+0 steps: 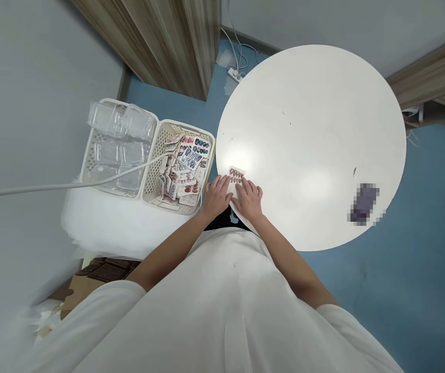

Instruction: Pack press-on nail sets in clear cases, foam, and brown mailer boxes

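A small white card of press-on nails lies at the near left edge of the round white table. Two rows of reddish-pink nails show on its upper part. My left hand grips the card's left side, its thumb near the lower edge and its other fingers bent over the table edge. From the right, my right hand holds the card with thumb and index finger, the remaining fingers curled on the tabletop. Both hands partly cover the lower half of the card.
Left of the table, a white basket holds many nail cards. Beside it, another basket contains clear plastic boxes. A white cable crosses above both. A blurred purple object lies at the table's right. A power strip rests on the floor.
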Motion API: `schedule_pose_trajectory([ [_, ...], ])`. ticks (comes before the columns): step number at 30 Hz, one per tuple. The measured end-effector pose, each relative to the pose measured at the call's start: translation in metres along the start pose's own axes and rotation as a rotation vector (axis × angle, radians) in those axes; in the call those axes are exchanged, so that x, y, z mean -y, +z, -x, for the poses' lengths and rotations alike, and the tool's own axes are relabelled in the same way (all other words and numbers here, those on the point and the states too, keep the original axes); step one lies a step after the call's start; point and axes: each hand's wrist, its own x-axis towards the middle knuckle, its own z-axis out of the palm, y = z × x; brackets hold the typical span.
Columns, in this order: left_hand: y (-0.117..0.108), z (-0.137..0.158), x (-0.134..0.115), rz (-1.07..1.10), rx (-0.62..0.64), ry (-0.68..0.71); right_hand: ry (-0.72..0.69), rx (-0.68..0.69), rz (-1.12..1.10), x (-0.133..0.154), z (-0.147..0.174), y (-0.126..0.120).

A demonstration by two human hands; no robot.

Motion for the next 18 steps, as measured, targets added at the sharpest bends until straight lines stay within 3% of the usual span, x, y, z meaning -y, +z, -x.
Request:
schedule_pose_trajectory([
  [18, -0.004, -0.015, 0.005, 0.055, -0.004, -0.005, 0.002, -0.005, 0.001, 0.004, -0.018, -0.004],
])
